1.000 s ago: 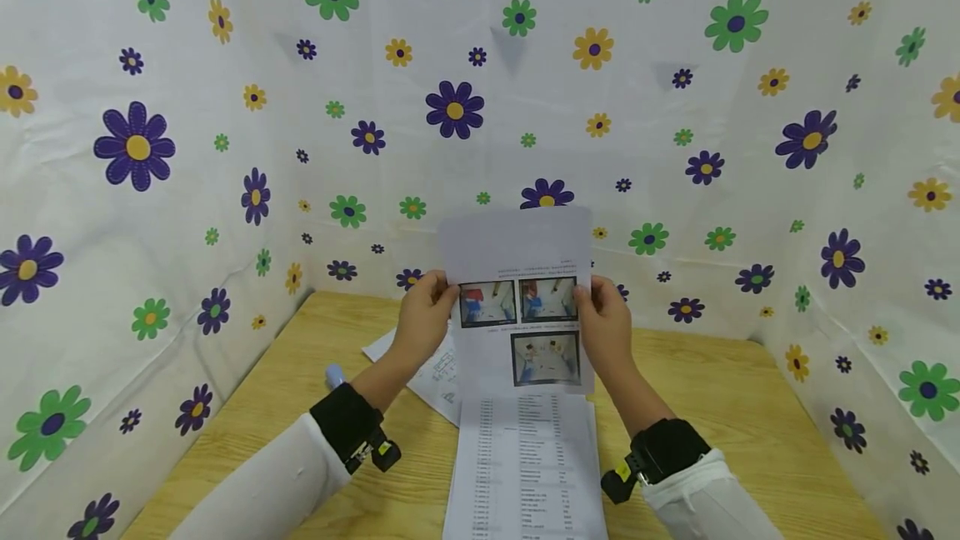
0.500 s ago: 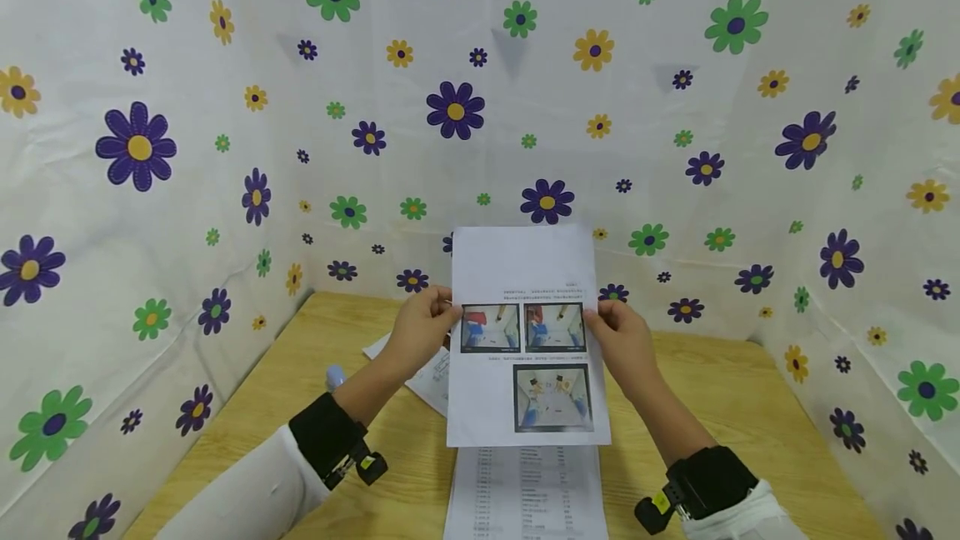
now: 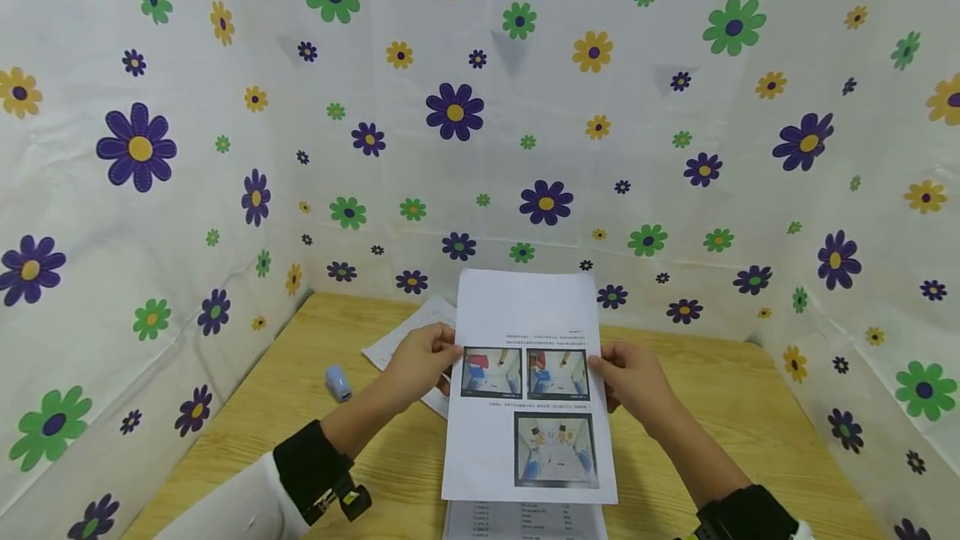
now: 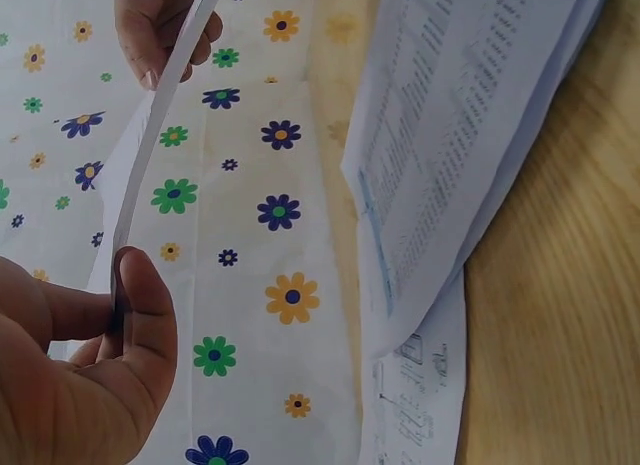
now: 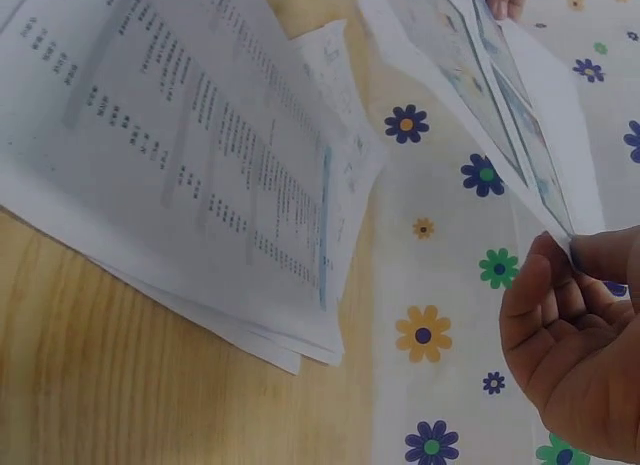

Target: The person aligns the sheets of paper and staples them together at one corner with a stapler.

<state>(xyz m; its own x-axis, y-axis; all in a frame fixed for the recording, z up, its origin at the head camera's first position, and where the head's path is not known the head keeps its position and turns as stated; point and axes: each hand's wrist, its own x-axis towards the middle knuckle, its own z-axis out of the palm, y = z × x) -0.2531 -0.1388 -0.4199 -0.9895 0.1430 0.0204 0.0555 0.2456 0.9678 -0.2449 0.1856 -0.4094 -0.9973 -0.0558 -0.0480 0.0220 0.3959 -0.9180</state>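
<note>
A printed sheet of paper [image 3: 483, 448] with three pictures on it is held up above the table. My left hand [image 3: 417, 365] pinches its left edge between thumb and fingers. On the opposite edge, my right hand [image 3: 636, 380] pinches it the same way. Seen from the left wrist, the sheet [image 4: 150, 135] is nearly edge-on and slightly bowed. Below it lies a stack of papers [image 3: 525, 521] printed with columns of text, mostly covered in the head view. The right wrist view shows that stack [image 5: 190, 175] lying uneven, with some edges sticking out.
Another paper with line drawings [image 3: 405, 332] lies behind my left hand, partly under the stack. A small light-blue object [image 3: 338, 383] sits on the wooden table [image 3: 720, 407] at the left. A white flower-printed cloth [image 3: 480, 165] surrounds the table's back and sides.
Both hands have lowered the sheet toward me, tilting it flatter. It now covers more of the stack, while the drawn paper behind shows more.
</note>
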